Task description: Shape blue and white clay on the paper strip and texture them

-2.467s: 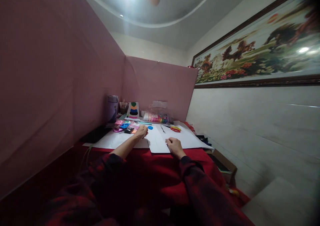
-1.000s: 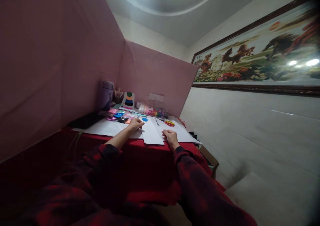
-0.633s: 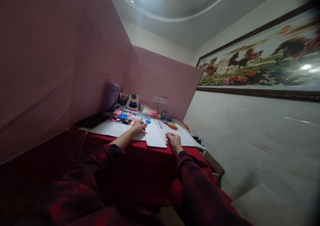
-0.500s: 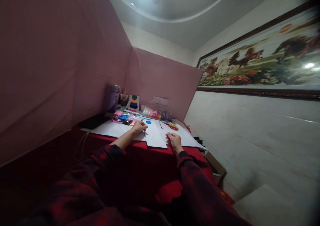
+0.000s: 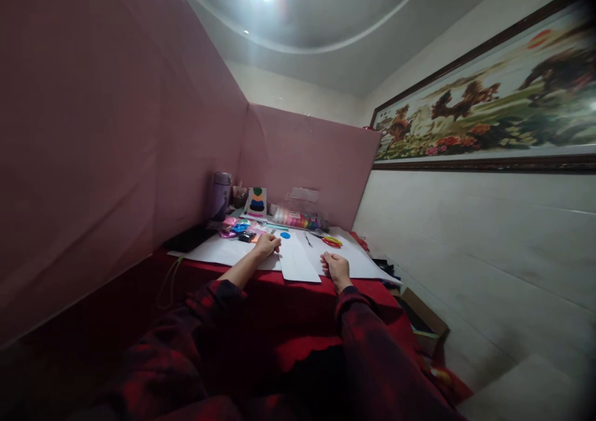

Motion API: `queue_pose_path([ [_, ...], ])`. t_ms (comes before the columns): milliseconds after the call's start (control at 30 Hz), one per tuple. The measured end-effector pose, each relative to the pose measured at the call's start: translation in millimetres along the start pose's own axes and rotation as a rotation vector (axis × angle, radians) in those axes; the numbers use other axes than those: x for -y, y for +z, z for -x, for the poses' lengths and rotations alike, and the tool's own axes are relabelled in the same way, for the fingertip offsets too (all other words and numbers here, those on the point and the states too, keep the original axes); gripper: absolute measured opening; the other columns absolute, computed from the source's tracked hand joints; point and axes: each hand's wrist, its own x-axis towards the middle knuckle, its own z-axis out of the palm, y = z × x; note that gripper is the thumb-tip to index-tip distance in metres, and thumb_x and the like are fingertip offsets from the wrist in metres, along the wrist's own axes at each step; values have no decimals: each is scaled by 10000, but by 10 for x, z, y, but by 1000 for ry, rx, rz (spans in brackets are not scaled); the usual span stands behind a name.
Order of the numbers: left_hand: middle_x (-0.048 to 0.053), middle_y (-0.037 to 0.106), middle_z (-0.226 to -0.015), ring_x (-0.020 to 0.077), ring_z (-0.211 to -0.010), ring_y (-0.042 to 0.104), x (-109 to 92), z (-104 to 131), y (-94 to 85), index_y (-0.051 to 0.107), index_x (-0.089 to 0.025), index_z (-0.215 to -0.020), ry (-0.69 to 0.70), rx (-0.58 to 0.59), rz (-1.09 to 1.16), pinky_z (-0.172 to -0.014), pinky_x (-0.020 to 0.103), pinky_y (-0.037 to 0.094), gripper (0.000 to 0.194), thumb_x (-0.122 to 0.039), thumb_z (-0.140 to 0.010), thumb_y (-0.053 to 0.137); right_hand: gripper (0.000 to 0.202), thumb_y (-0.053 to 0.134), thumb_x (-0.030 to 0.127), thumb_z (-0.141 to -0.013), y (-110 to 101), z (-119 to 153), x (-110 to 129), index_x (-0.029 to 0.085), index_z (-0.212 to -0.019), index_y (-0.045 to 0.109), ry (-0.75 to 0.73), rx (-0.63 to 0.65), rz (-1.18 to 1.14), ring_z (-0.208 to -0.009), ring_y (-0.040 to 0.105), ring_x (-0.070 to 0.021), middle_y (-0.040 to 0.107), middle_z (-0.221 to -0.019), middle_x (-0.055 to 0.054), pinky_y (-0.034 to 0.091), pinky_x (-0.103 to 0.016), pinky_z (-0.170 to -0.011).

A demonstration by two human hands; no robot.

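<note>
My left hand (image 5: 269, 246) is closed at the left edge of a white sheet (image 5: 298, 262); what its fingers hold, if anything, is too small to make out. A flat blue round piece (image 5: 285, 235) lies near the top of that sheet. My right hand (image 5: 336, 267) is closed just right of the sheet, its fingers curled, and whether something is in them cannot be seen. Behind it lie scissors with red and yellow handles (image 5: 331, 241) and a small dark tool (image 5: 308, 241).
Colourful packets (image 5: 239, 227) lie left of the sheet. Farther back stand a purple bottle (image 5: 220, 195), a card with coloured shapes (image 5: 256, 202) and a row of coloured tubs (image 5: 298, 218). A black flat item (image 5: 189, 239) lies at the left. Pink partitions (image 5: 307, 154) surround the table.
The camera view has shifted, so the table and both hands appear farther right and slightly lower. My right hand is slightly farther from the sheet's edge. My left hand stays by its left edge.
</note>
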Motion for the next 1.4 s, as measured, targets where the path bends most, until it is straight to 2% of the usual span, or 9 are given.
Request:
queue_pose_path([
  [500,101,598,-1225,219,-1060,612,43,-76,-7,570,-147,-1231,46,15,-40,-889,430,541,381,-362,-917,576,339,598,346,-932,32,0,47,163,-1217,591,-97,24,283,-1019,632,-214,611,-1225,-92,553,-410,-846],
  [733,105,598,-1224,213,-1055,614,-4,-2,81,566,-146,-1235,67,76,-125,-885,429,543,380,-357,-919,576,306,605,335,-925,91,76,296,186,-1192,622,-165,257,598,-1046,619,-222,597,-1274,-82,549,-384,-851],
  [900,104,591,-1245,212,-1065,608,-84,91,71,575,-161,-1229,119,130,-188,-896,422,540,362,-357,-926,563,289,590,339,-936,80,285,409,187,-1180,625,-216,382,786,-1045,620,-216,601,-1261,-89,544,-381,-868],
  [967,93,611,-1197,204,-1030,619,-106,162,53,586,-148,-1199,139,147,-202,-872,409,547,348,-357,-922,571,295,606,341,-925,19,392,435,170,-1163,636,-247,415,833,-1031,624,-224,610,-1248,-83,548,-375,-850],
  [1033,64,660,-1018,164,-888,638,-114,255,41,636,-116,-1047,163,155,-192,-784,347,550,265,-335,-902,603,297,617,345,-916,-55,494,459,155,-1142,645,-282,433,858,-1003,633,-224,625,-1220,-71,555,-367,-820],
  [1100,45,660,-716,139,-666,594,-113,358,37,659,-88,-737,197,142,-149,-636,267,481,197,-267,-817,681,286,619,347,-914,-119,584,481,146,-1115,650,-316,430,871,-968,642,-212,644,-1173,-65,558,-360,-801],
  [1167,25,631,-597,108,-561,529,-111,461,34,632,-103,-608,232,117,-84,-561,235,403,198,-223,-740,720,266,620,351,-916,-156,659,502,135,-1067,656,-353,412,879,-924,652,-193,665,-1095,-58,556,-358,-792],
  [1300,9,636,-576,75,-450,455,-134,664,38,618,-126,-628,255,39,100,-483,225,321,201,-272,-647,754,180,603,291,-917,-144,791,554,140,-861,683,-431,256,871,-876,657,-177,707,-915,-57,513,-357,-838],
  [1400,-1,627,-588,47,-419,397,-178,817,91,570,-143,-659,254,-30,266,-449,209,276,293,-397,-693,713,204,558,210,-900,-103,905,594,149,-779,711,-480,136,837,-846,669,-199,732,-834,-90,471,-303,-794],
])
